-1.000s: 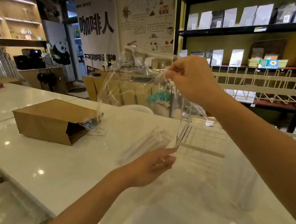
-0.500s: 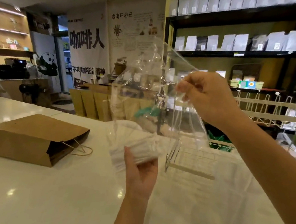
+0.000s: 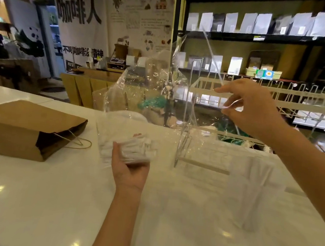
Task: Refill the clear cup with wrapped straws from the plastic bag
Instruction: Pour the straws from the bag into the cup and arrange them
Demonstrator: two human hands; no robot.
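A clear plastic bag (image 3: pixel 146 93) hangs crumpled above the white counter (image 3: pixel 31 199). My left hand (image 3: pixel 129 167) cups its lower end from below, palm up, closed around a bundle of white wrapped straws (image 3: pixel 135 150) inside the plastic. My right hand (image 3: pixel 252 109) is higher and to the right. Its thumb and a finger pinch the bag's upper edge, and the index finger points left. The clear cup (image 3: pixel 254 193) stands on the counter below my right forearm, blurred, with white wrapped straws in it.
A brown paper bag (image 3: pixel 24 129) lies on its side at the left, mouth and string handle toward the middle. A clear acrylic stand (image 3: pixel 185 145) rises behind the plastic bag. A white wire rack (image 3: pixel 298 100) and dark shelves of pouches fill the back right.
My left hand rose from under the bag and closed on the straw bundle. My right hand moved right and down, its fingers spreading, and the bag's top stretched out.
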